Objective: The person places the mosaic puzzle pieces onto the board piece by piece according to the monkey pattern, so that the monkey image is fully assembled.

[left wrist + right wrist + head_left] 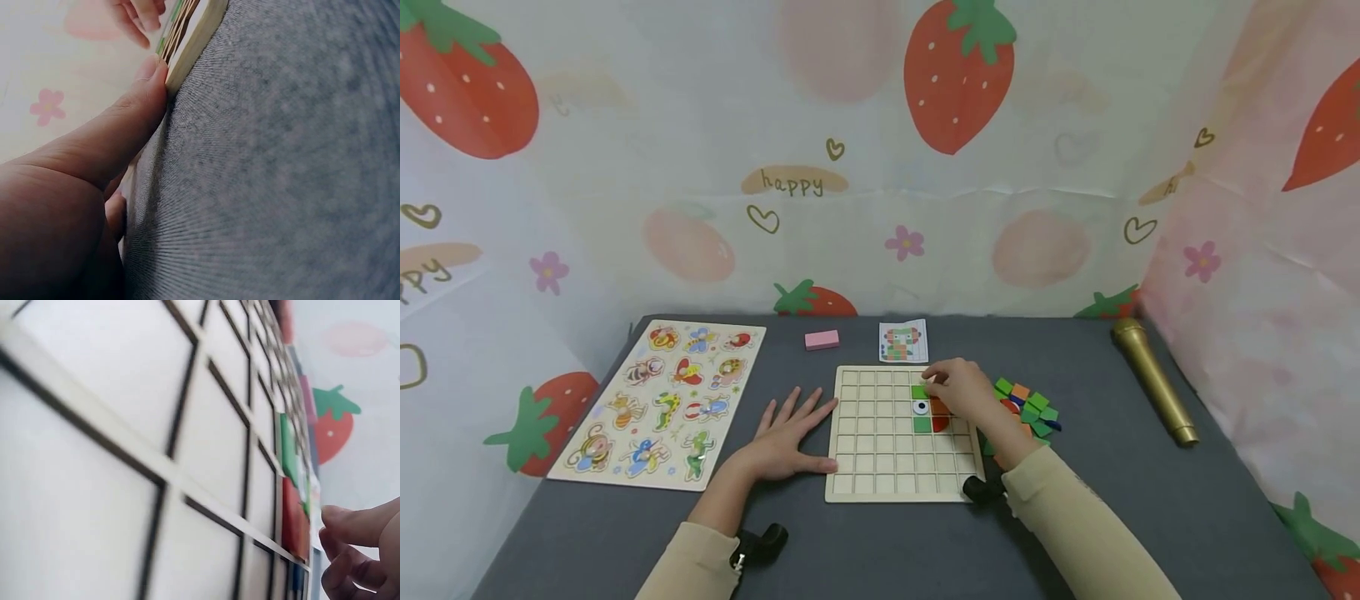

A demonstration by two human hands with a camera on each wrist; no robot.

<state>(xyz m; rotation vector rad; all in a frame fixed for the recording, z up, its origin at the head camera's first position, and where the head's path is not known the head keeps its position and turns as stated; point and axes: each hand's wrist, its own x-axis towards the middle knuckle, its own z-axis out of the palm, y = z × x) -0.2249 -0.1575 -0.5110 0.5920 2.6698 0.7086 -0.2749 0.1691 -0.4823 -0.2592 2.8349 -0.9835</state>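
Observation:
A pale wooden grid board (880, 467) lies on the table with square cells. My left hand (786, 446) rests spread beside its left edge; the thumb (147, 87) touches that edge in the left wrist view. My right hand (962, 387) is over the board's upper right, fingers bent near a green tile (919, 392). Its fingertips (331, 515) come close together in the right wrist view; whether a tile is between them is unclear. Below the green tile sit an eye tile (921, 407) and another green tile (922, 425), with red tiles (940, 423) beside them.
Loose coloured tiles (1037, 404) are heaped right of the board, partly behind my right forearm. A picture card (903, 341) and a pink block (822, 340) lie beyond it. An insect puzzle board (658, 408) lies left; a gold cylinder (1153, 383) lies far right.

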